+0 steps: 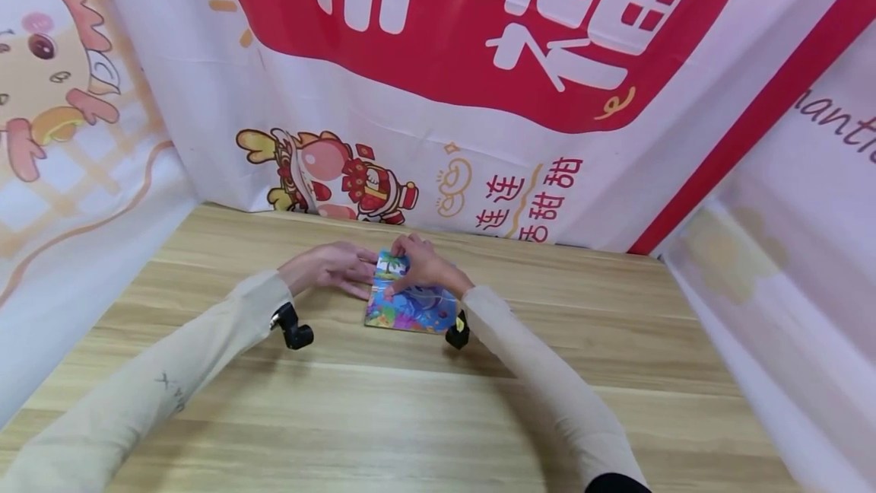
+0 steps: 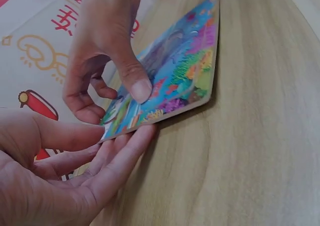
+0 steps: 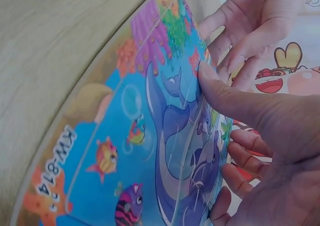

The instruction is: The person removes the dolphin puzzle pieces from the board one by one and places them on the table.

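A colourful jigsaw puzzle board (image 1: 404, 318) with a blue undersea picture lies near the back of the wooden table. Dolphins, fish and coral show on the board (image 3: 135, 151) in the right wrist view, with "KW-814" printed near its edge. My right hand (image 1: 426, 266) reaches over the board, its thumb on the picture and its fingers bent at the far edge. At the left edge, my left hand (image 1: 337, 266) touches the board with outstretched fingers. In the left wrist view, the left fingers (image 2: 122, 166) lie along the underside of that edge, with the thumb near a corner.
A white cloth (image 1: 383, 109) with red and cartoon prints hangs behind the table (image 1: 383, 417). Printed cloth also hangs at the left and right sides. Small black cameras (image 1: 296, 332) are strapped to both wrists.
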Motion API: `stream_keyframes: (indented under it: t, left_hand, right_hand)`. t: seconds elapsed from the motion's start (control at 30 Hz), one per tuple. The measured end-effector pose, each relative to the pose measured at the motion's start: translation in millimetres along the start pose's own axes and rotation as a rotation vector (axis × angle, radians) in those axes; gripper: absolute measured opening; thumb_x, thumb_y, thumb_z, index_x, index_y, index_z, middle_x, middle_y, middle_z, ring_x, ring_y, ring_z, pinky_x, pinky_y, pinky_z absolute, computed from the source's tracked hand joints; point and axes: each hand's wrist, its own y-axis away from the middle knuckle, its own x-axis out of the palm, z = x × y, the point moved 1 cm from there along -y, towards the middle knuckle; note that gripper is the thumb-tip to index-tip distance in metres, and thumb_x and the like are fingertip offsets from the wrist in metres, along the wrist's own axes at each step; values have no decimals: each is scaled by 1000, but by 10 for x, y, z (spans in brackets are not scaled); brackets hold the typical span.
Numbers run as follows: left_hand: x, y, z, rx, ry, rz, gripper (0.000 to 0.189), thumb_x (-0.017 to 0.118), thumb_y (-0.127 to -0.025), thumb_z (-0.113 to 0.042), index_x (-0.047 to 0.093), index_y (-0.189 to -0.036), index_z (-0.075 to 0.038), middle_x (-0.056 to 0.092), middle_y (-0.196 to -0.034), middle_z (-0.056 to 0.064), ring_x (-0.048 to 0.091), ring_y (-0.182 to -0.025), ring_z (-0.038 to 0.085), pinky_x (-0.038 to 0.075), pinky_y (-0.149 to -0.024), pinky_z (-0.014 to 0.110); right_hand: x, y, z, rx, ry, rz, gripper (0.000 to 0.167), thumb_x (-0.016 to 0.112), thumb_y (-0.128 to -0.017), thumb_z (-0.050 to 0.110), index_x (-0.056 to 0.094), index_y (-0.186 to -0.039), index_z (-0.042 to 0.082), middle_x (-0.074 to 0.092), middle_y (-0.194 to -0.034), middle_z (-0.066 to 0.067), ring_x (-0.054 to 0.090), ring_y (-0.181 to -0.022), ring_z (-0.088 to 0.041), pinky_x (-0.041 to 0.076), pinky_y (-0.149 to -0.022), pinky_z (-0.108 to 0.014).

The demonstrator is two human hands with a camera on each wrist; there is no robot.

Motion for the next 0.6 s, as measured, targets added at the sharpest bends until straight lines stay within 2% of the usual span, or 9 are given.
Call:
stream_keyframes:
  t: [0.13, 0.27, 0.37, 0.5, 0.6]
  left_hand:
    - [19, 27, 17, 60, -83, -18, 64, 47, -105, 8, 23, -163, 5, 41, -158, 32, 52, -140, 43, 61, -103, 49]
    - [98, 39, 35, 92, -158, -64, 60, 53, -104, 4, 29, -159, 7, 48, -150, 31, 66, -117, 32, 64, -98, 43]
    - [163, 11, 40, 105, -188, -125, 60, 59, -100, 5, 36, -155, 6, 52, -145, 27, 67, -109, 26, 67, -91, 38]
    - [197, -12, 66, 112, -233, -200, 61, 65, -96, 6, 39, -152, 6, 55, -143, 27, 67, -109, 28, 69, -83, 35]
    - [199, -9, 91, 104, -234, -223, 61, 66, -96, 6, 39, -151, 7, 55, -142, 27, 66, -109, 28, 69, -80, 35]
  right_hand:
    - [2, -23, -10, -13, -1, -13, 65, 95, -78, 27, 55, -123, 4, 54, -122, -11, 47, -114, -24, 40, -110, -40]
    - [1, -12, -38, -7, -24, -26, 66, 96, -77, 26, 55, -123, 4, 55, -121, -11, 48, -112, -24, 43, -108, -40]
    - [-5, 4, -59, -2, -44, -41, 67, 97, -76, 24, 55, -124, 4, 55, -121, -12, 49, -111, -24, 45, -106, -40]
    - [5, 26, -60, -27, -72, -39, 67, 96, -77, 22, 57, -128, 3, 55, -122, -13, 49, -113, -25, 46, -105, -39]
    - [26, 23, -66, -52, -92, -42, 62, 94, -80, 19, 59, -128, 2, 57, -122, -14, 50, -115, -26, 48, -105, -38]
